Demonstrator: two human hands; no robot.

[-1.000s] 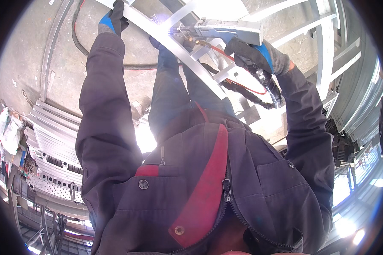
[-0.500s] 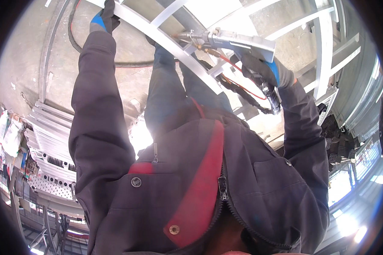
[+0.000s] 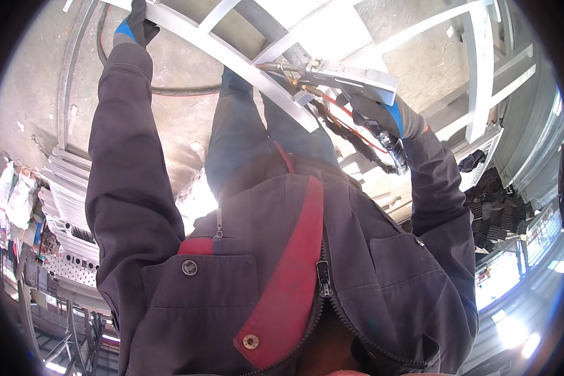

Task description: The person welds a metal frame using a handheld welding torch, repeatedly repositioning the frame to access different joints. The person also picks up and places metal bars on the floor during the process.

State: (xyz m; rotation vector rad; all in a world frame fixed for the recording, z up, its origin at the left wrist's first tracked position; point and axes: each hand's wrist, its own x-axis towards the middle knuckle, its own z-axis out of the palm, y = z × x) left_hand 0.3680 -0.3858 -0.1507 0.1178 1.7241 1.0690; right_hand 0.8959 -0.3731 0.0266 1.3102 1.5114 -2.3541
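My left hand (image 3: 133, 24), in a black and blue glove, reaches far up and grips the end of a slanted bar of a grey metal frame (image 3: 232, 57). My right hand (image 3: 382, 116), also gloved, holds a silver welding torch (image 3: 338, 75) whose brass tip points left at a joint of the frame. A red cable (image 3: 357, 122) and a black hose run back from the torch under my wrist. My dark work jacket with red trim (image 3: 294, 269) fills the lower middle of the view.
A dark hose (image 3: 182, 91) lies on the concrete floor behind the frame. Stacked metal profiles (image 3: 69, 207) lie at the left. More frame bars (image 3: 479, 75) and a pile of black parts (image 3: 501, 213) are at the right.
My left hand has slid higher toward the top edge, still on the bar. My right hand has moved right and slightly down with the torch.
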